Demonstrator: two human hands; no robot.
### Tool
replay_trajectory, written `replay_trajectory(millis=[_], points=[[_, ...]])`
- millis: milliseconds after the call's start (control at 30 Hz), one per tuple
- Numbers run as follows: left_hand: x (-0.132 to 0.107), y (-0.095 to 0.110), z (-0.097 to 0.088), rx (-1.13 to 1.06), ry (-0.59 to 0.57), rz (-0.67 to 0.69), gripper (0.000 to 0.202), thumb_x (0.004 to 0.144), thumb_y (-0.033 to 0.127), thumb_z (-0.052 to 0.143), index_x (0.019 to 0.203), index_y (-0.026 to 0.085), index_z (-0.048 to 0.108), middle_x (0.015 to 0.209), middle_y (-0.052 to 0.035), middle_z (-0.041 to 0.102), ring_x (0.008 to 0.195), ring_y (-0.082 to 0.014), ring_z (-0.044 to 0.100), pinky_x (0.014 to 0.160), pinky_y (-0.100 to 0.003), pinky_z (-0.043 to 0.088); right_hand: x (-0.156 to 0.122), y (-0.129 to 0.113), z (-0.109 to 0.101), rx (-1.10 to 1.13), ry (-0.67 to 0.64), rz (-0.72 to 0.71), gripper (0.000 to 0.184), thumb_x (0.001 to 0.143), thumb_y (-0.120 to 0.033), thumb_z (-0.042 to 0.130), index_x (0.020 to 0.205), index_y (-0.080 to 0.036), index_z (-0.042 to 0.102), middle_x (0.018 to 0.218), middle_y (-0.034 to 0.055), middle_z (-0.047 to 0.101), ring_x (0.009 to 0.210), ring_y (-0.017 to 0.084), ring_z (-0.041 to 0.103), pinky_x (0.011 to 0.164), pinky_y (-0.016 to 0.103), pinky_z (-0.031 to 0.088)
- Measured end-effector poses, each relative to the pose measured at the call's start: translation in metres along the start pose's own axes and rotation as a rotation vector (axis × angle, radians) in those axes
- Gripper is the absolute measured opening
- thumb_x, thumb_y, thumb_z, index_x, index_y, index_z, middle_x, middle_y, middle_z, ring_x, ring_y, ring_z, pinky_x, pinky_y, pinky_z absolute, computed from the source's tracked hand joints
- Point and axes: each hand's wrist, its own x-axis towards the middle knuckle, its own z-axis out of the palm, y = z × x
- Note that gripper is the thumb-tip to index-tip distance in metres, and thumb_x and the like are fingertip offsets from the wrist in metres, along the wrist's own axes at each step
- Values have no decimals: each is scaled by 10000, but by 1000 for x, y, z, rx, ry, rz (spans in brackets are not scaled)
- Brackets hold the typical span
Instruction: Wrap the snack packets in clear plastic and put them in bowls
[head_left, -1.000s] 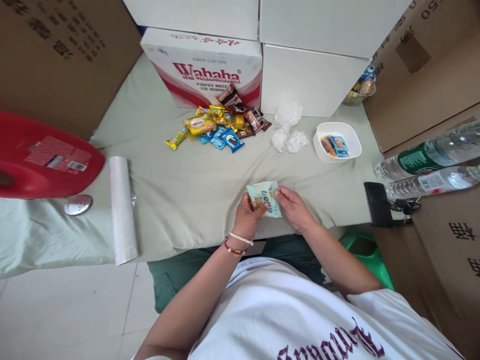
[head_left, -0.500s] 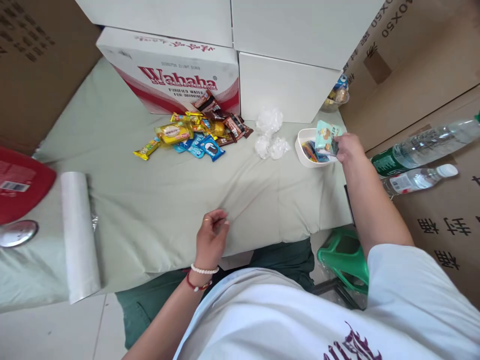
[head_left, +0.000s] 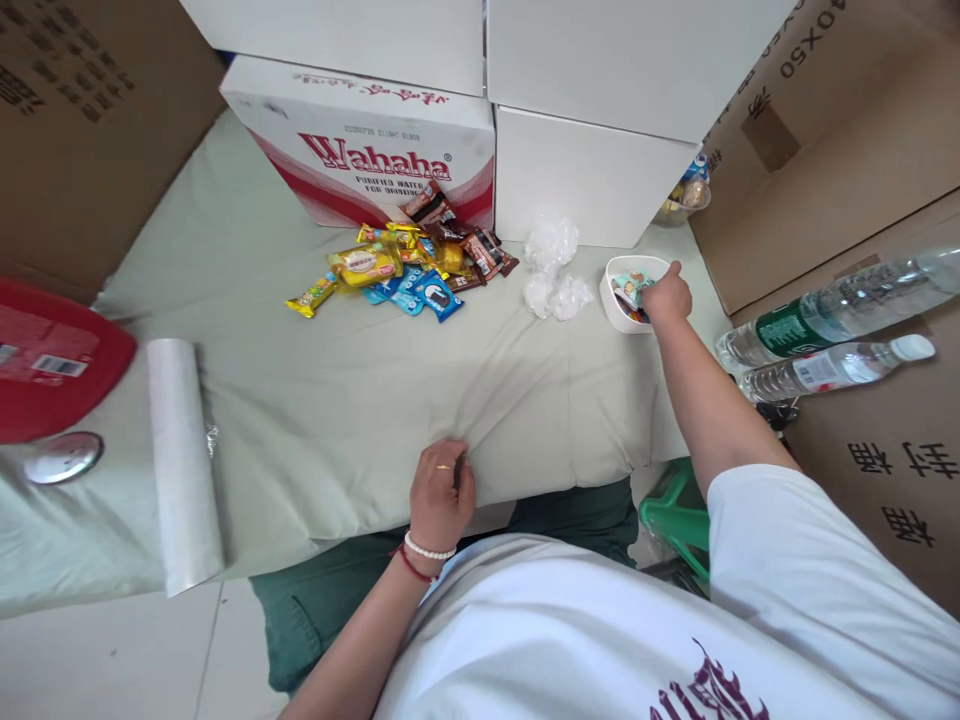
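Note:
My right hand (head_left: 666,297) reaches out to the white bowl (head_left: 616,314) at the right of the cloth-covered table. Its fingers are curled at the bowl's right rim, against a teal snack packet (head_left: 630,285) that lies inside on other small packets. My left hand (head_left: 441,492), with a ring and two bracelets at the wrist, rests on the table's near edge. Its fingers are curled in, with nothing visible in them. A heap of mixed snack packets (head_left: 409,265) lies farther back in the middle, beyond both hands.
Crumpled clear plastic bags (head_left: 551,268) lie left of the bowl. A roll of plastic film (head_left: 180,460), a red container (head_left: 45,360) and a metal lid (head_left: 63,457) sit at the left. Stacked boxes (head_left: 375,150) close off the back. Two water bottles (head_left: 832,340) lie at the right, with a green stool (head_left: 675,515) below.
Both hands held the teal packet near the front edge. The right hand carried it to the bowl and lowered it in. The left hand let go and settled on the cloth.

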Motion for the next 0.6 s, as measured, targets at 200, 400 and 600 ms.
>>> replay_trajectory(millis=[200,400,600], points=[[-2,-1,0,-45,-23,7,256,908,147,514,1103,236,653,1047,-111,715,1050,-267,661,945,-467,557,-30,-32,-14,-335,114,-395,365,886,-64,577,1235,-118,672,1479,217,407,1399,360,359,1101,535,356],[-2,1,-2,-119,-37,-41,209,878,168,552,1027,242,679,1021,-102,719,1046,-272,660,954,-470,554,-62,-48,27,-421,-368,-912,358,818,-30,542,1079,-185,733,1390,139,561,1286,327,446,1069,506,401],[-1,18,-16,-521,6,-499,220,935,432,629,1001,227,675,990,-74,680,943,-221,672,827,-377,587,-134,-34,40,-40,-233,-731,273,792,-119,503,898,-205,739,990,85,592,948,239,572,882,405,504]])
